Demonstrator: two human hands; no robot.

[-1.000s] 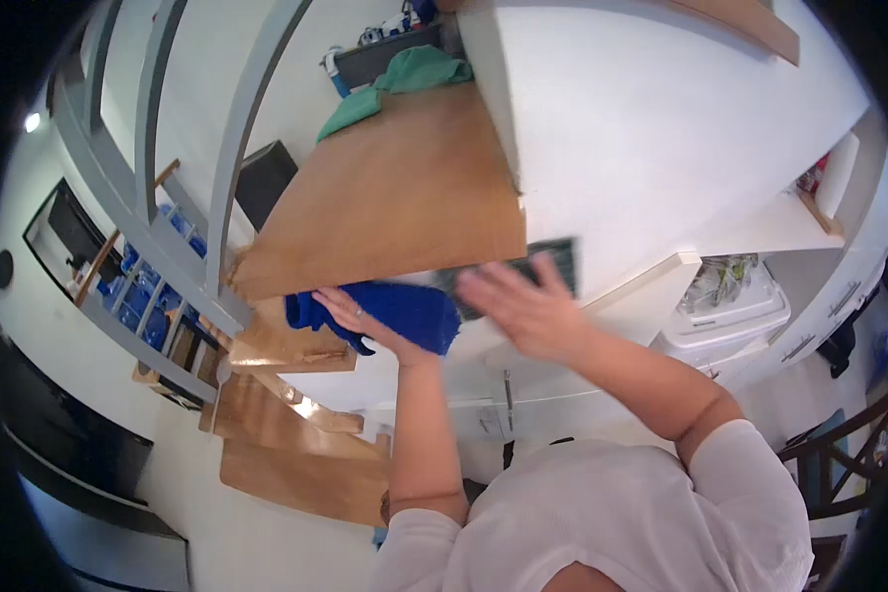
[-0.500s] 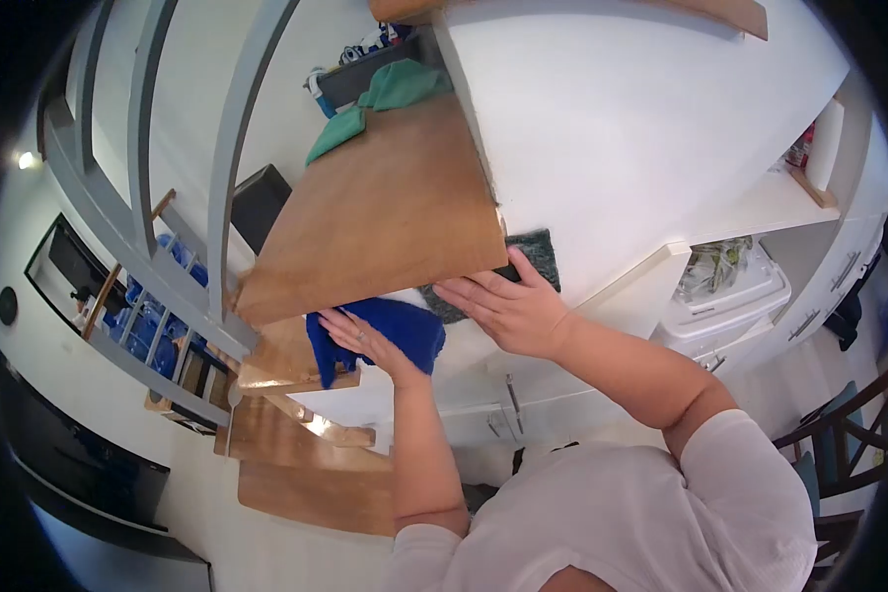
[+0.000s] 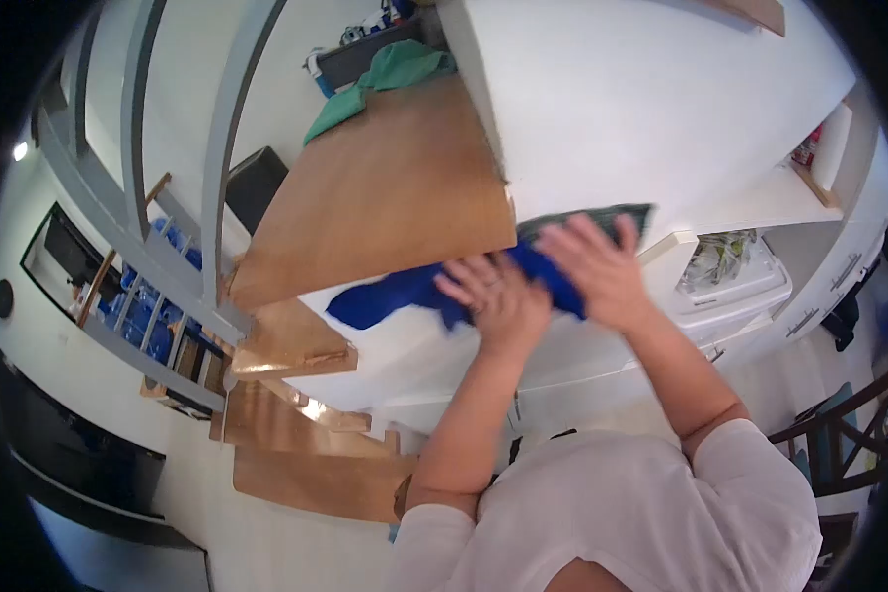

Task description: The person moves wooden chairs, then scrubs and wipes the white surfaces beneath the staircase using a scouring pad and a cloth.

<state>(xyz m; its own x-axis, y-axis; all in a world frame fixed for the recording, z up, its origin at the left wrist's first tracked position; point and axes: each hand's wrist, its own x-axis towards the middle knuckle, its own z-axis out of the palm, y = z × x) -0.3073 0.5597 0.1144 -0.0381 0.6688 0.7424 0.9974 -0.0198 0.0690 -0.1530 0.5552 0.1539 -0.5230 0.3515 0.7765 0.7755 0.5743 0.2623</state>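
Observation:
A blue cloth [image 3: 380, 299] stretches below the front edge of a wooden stair tread [image 3: 385, 187], bunched toward the right. My left hand [image 3: 503, 306] is on the cloth, fingers bent over it and slightly blurred. Close beside it, my right hand [image 3: 602, 271] is raised at the right end of the cloth, fingers spread and smeared by motion. Behind those fingers shows a dark green cloth or pad [image 3: 627, 219] against the white wall. Whether my right fingertips touch either piece cannot be made out.
Green cloths [image 3: 405, 64] lie at the tread's far end by a dark bin [image 3: 365, 61]. Grey railing bars [image 3: 232, 148] rise on the left. Lower steps [image 3: 311, 479] descend below. A white storage box [image 3: 735, 286] sits in a shelf at right, near a wooden chair [image 3: 844, 434].
My left hand has moved right with the blue cloth, close to my right hand. The right hand has shifted right and lifted, and the dark green piece has moved up and right.

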